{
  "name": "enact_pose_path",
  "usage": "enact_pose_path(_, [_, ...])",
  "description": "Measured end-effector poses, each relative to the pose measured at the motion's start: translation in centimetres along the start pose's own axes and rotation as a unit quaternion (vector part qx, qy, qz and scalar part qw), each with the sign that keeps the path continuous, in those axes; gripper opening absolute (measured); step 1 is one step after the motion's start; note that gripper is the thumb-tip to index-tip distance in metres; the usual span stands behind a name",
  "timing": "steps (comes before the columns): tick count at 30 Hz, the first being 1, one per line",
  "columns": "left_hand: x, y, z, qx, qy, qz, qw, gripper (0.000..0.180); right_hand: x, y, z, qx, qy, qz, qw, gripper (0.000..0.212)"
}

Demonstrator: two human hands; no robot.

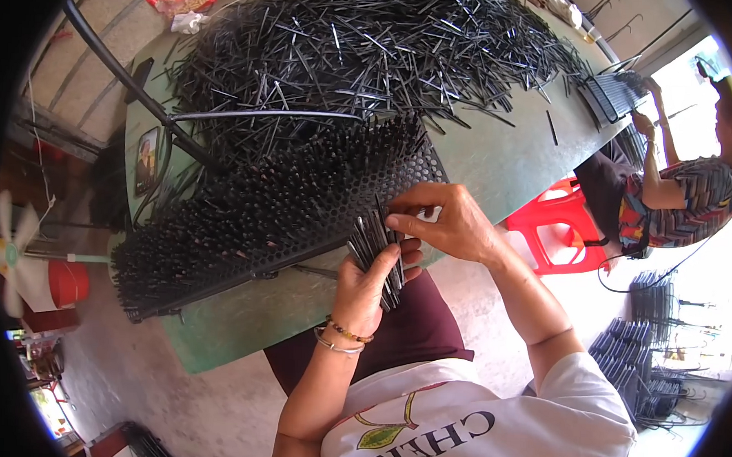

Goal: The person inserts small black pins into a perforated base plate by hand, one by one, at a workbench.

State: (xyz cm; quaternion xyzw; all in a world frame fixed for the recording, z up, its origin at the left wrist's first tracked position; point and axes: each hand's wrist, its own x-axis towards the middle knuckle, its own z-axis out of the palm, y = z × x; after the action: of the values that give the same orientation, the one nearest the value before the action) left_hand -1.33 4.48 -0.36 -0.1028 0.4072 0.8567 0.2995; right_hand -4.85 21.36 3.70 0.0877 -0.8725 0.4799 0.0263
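Note:
My left hand (363, 284), with a beaded bracelet and a bangle at its wrist, is closed round a bundle of thin black sticks (369, 238). The fingers of my right hand (454, 221) pinch together at the top of this bundle, on one thin black stick (381, 206). Just beyond both hands lies a long black perforated panel (413, 173), slanting from lower left to upper right. Many short black sticks (253, 199) stand upright in its holes, packed densely at the left; bare holes show at the right end, beside my right hand.
A large heap of loose black sticks (365, 57) covers the far side of the green table (500, 157). A phone (147, 160) lies at the left, near a black bent pole (116, 62). Another person (678, 193) works at the right by a red stool (558, 229). Black racks (622, 354) stand beyond.

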Motion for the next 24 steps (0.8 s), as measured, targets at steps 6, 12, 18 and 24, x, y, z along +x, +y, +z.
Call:
enact_pose_path(6, [0.5,-0.5,0.4,0.019,0.002,0.021,1.0,0.022,-0.3,1.1,-0.5,0.238,-0.075,0.145,0.957,0.024])
enact_pose_path(12, [0.7,-0.5,0.1,0.124,0.009,0.048,0.991,0.02,0.2,1.1,-0.8,0.19,-0.05,0.122,0.973,0.023])
enact_pose_path(18, [0.4,0.6,0.8,0.013,-0.011,-0.054,0.998,0.026,3.3,2.1,-2.6,0.165,0.168,-0.029,0.972,0.019])
enact_pose_path(24, [0.5,0.0,0.0,0.014,-0.002,-0.043,0.999,0.023,5.2,3.9,-1.7,0.065,0.159,-0.07,0.983,0.02])
